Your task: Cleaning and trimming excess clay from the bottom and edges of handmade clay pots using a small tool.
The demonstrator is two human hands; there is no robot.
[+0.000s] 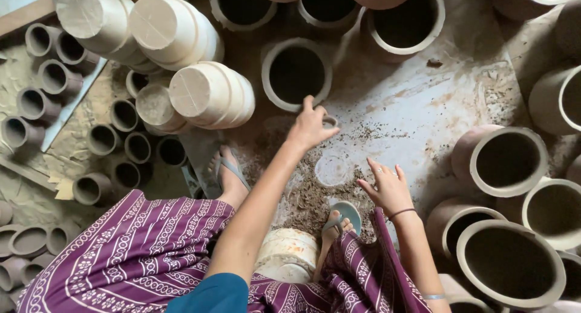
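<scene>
Closest to us, at the bottom of the frame, a purple patterned skirt [133,252] is spread over the knees of the seated person, with a pale round stool [289,252] showing between the legs and two feet in grey sandals [233,171] planted on the floor [423,101].

The left hand [310,126] reaches forward to the middle of the frame and pinches a small clay ring [330,121] between thumb and fingertips, the ring sitting at the hand's right edge, just off the dusty floor. It lies just below a big open clay pot [296,74] and above a faint round mark [333,169] in the dust. The right hand [387,189] hovers lower right with fingers spread and slightly bent, holding nothing, near the scattered clay crumbs [308,192] and apart from the ring.

The ring looks light and thin, probably unfired, so I would judge it brittle or easily bent: best taken gently by its outer edge with two or three fingertips, not squeezed.

Round about, large pots [508,161] crowd the right side, small cups [36,104] line the left, and stacked pale clay cylinders [200,95] lie upper left.
</scene>
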